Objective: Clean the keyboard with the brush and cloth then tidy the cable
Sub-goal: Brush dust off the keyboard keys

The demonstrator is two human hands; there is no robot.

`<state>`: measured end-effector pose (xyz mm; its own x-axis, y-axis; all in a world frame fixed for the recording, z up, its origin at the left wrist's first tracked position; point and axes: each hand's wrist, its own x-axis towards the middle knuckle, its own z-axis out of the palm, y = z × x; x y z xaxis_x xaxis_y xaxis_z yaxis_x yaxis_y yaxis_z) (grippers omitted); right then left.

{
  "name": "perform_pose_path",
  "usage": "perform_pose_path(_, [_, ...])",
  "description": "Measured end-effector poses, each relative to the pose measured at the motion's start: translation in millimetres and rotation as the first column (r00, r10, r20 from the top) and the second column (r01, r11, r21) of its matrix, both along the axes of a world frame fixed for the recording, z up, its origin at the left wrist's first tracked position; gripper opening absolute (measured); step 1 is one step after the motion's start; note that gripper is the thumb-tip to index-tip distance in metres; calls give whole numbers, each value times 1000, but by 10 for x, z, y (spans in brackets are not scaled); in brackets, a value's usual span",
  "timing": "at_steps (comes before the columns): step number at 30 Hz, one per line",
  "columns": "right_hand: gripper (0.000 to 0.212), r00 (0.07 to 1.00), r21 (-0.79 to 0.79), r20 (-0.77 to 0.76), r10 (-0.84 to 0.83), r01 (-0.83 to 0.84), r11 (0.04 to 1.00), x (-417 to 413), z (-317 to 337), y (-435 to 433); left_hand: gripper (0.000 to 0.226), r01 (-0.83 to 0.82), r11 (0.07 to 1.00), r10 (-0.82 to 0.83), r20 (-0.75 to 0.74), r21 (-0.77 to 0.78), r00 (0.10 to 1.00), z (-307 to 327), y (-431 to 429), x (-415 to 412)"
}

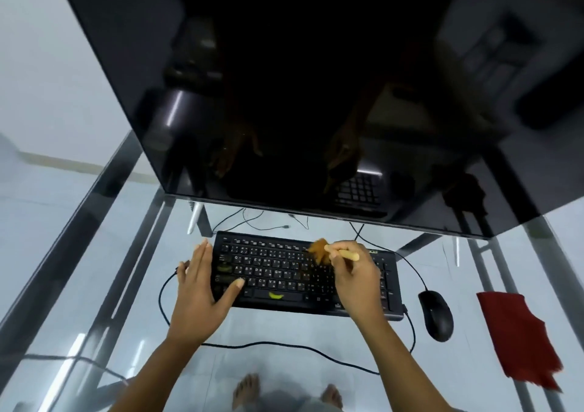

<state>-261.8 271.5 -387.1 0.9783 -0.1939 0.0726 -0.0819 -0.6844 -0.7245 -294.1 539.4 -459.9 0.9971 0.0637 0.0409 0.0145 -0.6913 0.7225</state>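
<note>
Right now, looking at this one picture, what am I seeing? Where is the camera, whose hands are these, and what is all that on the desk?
There is no machine here. A person wears a camera on the head, so this single view looks forward and down at their own bare hands. The left hand lies flat, fingers straight, on the left end of the black keyboard. The right hand grips a small brush by its wooden handle, with the bristles on the upper keys. The keyboard sits on a glass table, below a dark monitor. To its right lie a black mouse and, farther right, a red cloth, untouched. A black cable loops across the glass nearer the person.
</note>
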Motion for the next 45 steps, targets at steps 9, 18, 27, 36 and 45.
perform_pose_path(9, [10, 997, 165, -9, 71, -69, 984, 11, 1, 192, 105, 58, 998, -59, -44, -24, 997, -65, 56, -213])
perform_pose_path(18, [13, 995, 248, -23, 101, -92, 964, -16, -6, 396, 112, 38, 998, -30, -166, 46, 986, -101, 36, -195])
perform_pose_path(27, [12, 991, 388, -131, 42, 12, 922, 11, 13, 527, 112, 42, 998, -35, -160, 40, 987, -97, 53, -192])
perform_pose_path(36, [10, 990, 293, -91, 105, -74, 953, 144, 102, 686, 111, 45, 998, -39, -129, 42, 991, -111, 54, -185])
perform_pose_path(45, [18, 978, 277, -99, 186, -152, 949, 286, 164, 936, 111, 41, 998, -35, -116, 49, 993, -115, 57, -185])
